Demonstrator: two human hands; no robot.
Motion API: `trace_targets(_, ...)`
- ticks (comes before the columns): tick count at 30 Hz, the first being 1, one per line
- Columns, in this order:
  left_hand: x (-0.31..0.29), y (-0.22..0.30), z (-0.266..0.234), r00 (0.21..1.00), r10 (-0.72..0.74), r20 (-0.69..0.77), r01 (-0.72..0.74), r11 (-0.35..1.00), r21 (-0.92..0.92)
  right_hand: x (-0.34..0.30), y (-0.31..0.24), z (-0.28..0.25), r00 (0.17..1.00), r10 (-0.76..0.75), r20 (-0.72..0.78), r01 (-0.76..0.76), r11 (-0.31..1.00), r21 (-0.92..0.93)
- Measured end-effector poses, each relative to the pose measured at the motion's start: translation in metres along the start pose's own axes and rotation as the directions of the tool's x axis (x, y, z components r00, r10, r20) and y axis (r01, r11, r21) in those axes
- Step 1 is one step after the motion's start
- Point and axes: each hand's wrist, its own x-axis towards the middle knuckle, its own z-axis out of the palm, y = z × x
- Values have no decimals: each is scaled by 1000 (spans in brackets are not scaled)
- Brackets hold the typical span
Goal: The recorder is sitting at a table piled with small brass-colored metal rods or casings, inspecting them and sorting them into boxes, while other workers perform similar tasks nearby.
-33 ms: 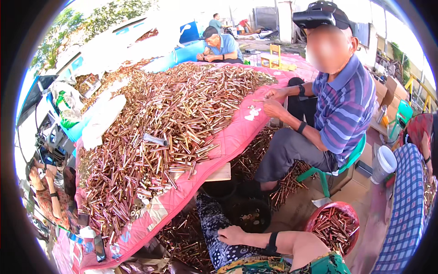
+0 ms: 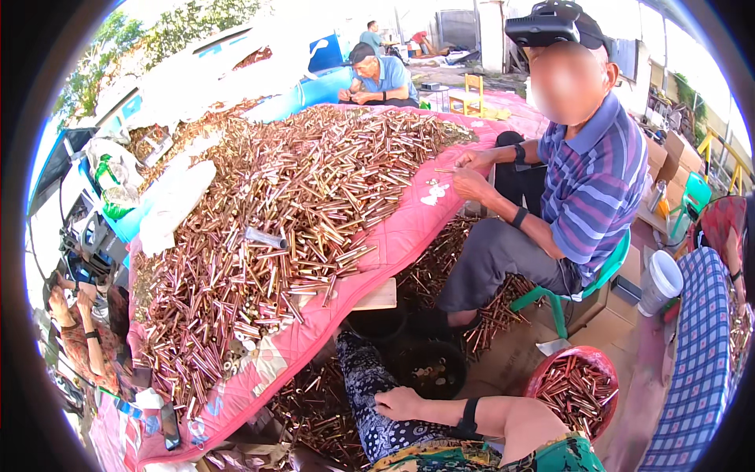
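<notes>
My right hand rests on my thigh in dark patterned trousers, its fingers curled in, and nothing shows in it. A black band circles that wrist. My left hand is out of view. Ahead lies a wide heap of slender, brass-coloured metal rods or sleeves on a pink quilted cloth. A grey tube lies on the heap. Across from me, at the right, a seated person in a striped shirt holds a thin metal piece between both hands.
A red basin of similar pieces stands right of my arm. Dark tubs and more loose pieces sit beneath the table edge. A white bucket stands farther right. Other people sit at the far side and far left.
</notes>
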Motion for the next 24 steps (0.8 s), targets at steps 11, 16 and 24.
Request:
trace_targets(11,115,32,18,962,270,-43,-271,962,-40,11,-1,0,1000,-7,-5,7,1000,-23)
trace_targets(16,14,-21,139,990,-117,-85,79,930,-359,14,-6,9,999,18,49,-17,1000,-22)
trace_targets(24,-96,-3,142,805,-445,392,590,537,-603,5,3,-4,988,-150,38,153,984,-92)
